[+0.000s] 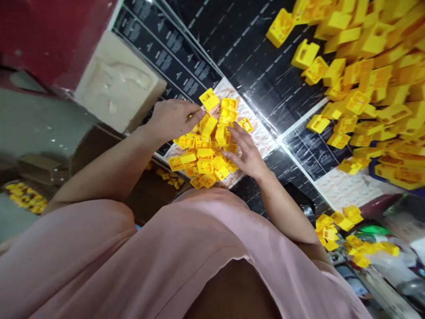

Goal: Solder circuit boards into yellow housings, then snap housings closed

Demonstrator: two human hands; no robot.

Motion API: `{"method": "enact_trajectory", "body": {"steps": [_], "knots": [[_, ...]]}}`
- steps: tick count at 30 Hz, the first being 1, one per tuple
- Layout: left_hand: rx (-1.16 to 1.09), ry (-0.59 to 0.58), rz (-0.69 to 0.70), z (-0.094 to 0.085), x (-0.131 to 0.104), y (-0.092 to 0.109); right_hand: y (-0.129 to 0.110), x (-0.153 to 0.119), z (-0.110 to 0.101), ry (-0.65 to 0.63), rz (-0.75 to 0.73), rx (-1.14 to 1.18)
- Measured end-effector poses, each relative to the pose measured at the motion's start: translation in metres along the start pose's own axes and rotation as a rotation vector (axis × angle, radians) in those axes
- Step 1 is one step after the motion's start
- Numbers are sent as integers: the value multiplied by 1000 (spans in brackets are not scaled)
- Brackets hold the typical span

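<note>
Several yellow plastic parts (205,165) lie in a small heap at the table edge in front of me. My left hand (175,116) reaches over the heap's upper left side, fingertips near a yellow part; its curled fingers are partly hidden, and a small yellow spot shows by them. On the right side of the heap, my right hand (245,153) has thumb and fingers apart, touching the parts, with nothing plainly held. One yellow part (209,99) sits at the top of the heap, just beyond my left fingertips.
A large pile of yellow parts (378,84) covers the right of the black patterned table (245,48). A beige block (116,84) stands at the left. Cardboard boxes (41,168) and more yellow parts are below left; others lie at lower right.
</note>
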State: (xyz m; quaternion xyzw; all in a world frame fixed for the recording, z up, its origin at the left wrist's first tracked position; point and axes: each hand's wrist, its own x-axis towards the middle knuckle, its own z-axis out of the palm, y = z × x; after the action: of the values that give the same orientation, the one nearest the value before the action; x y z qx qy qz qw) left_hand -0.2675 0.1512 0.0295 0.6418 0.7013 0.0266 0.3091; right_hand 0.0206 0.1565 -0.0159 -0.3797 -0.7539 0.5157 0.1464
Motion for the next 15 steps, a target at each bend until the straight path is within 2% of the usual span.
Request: {"method": "enact_trajectory", "body": {"steps": [3,6,8,10,12,15], "knots": [[-49,134,31,11,-32,-34,13,-45,10,36,-152,-315],[-191,141,20,34,-72,-66,30,-90,30,34,-227,-486],[-272,121,42,54,-86,-78,41,-108,47,32,-254,-566],[-313,102,79,72,-82,-81,50,-112,63,47,-243,-649],[-311,38,123,84,-63,-78,56,-102,76,52,-201,-714],[-269,-9,191,87,-30,-69,59,-78,90,21,-207,-695]]}}
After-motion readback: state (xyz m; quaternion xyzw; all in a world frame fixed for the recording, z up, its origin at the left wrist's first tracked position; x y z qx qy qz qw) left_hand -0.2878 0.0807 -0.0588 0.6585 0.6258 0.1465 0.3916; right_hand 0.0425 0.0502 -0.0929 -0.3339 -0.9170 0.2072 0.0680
